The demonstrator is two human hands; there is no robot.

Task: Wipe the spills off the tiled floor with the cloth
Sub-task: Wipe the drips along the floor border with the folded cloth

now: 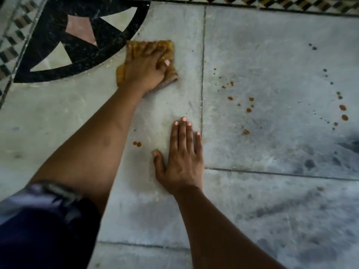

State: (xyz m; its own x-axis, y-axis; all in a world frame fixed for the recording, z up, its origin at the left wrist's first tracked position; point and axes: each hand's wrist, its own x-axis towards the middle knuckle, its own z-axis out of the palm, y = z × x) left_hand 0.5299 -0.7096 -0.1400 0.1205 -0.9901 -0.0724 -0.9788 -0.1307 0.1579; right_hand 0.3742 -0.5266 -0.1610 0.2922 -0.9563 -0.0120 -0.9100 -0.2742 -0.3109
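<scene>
L hand point(147, 68) presses down on the cloth point(169, 47), fingers laid fwd over it, thumb hooked into its bunched edge, arm stretched far out. R hand point(180, 158) lies flat on the tiled floor point(272, 152), fingers straight & close together, thumb out, holding nothing. Floor is grey marble slabs w/ dark joints, w/ a black-and-pink inlay point(81, 41) top left. Cloth is mustard-yellow & crumpled, just beside the inlay's black arc. Spills point(248, 110) are orange-brown drops scattered on the slab right of the joint, plus two near the R thumb.
</scene>
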